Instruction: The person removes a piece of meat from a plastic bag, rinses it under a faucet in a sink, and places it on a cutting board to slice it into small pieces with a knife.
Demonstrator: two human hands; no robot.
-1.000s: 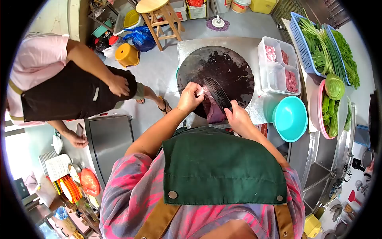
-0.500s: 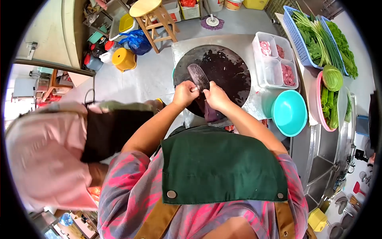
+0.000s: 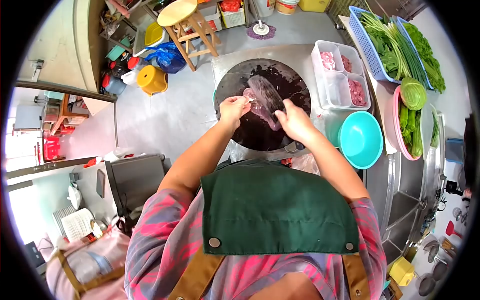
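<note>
On the round dark chopping board (image 3: 245,135) lies a piece of dark red meat (image 3: 259,111). My right hand (image 3: 296,121) is wrapped round the handle of a broad cleaver (image 3: 267,94), whose blade slants up to the left over the meat. The fingers of my left hand (image 3: 234,110) pinch a whitish edge at the meat's left end, beside the blade. Right of the board is a clear divided container (image 3: 331,90) with cut meat in three of its compartments. A turquoise bowl (image 3: 361,140) stands below it.
Blue baskets (image 3: 367,47) of leafy greens and a pink basin (image 3: 398,125) of vegetables stand at the right. A wooden stool (image 3: 179,12), yellow stool (image 3: 152,80) and mop (image 3: 260,30) are beyond the board. Another person's pink clothing (image 3: 90,260) shows at lower left.
The cleaver and my right hand have moved right, uncovering more of the meat. My left hand has shifted slightly. The other person has moved down and back at the left.
</note>
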